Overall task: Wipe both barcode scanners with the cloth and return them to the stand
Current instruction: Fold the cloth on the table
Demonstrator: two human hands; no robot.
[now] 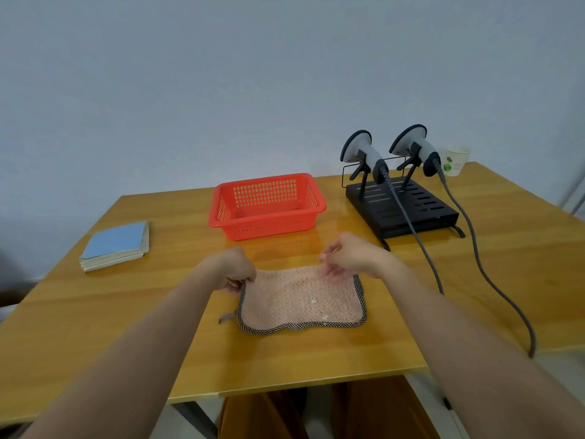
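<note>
Pale blue wall behind, a wooden table (474, 248) carries one black stand (408, 207) holding two grey barcode scanners (364, 153) (418, 144), each with a cable. One red basket (269, 205), one blue notebook (115, 245), one paper cup (456, 160). One pink cloth (300, 299), dark-edged, lies flat at the near edge. Left hand (234, 269) pinches its far left corner, fingers clamped; right hand (348, 258) hovers over the far edge, fingers loosely curled, blurred.

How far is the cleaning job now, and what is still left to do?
Nothing looks wiped yet: both scanners, left and right, sit on the black stand. In hand: the left hand pinches the cloth at its far left corner; the right hand hovers over its far edge. Left: wiping both scanners and returning them.
</note>
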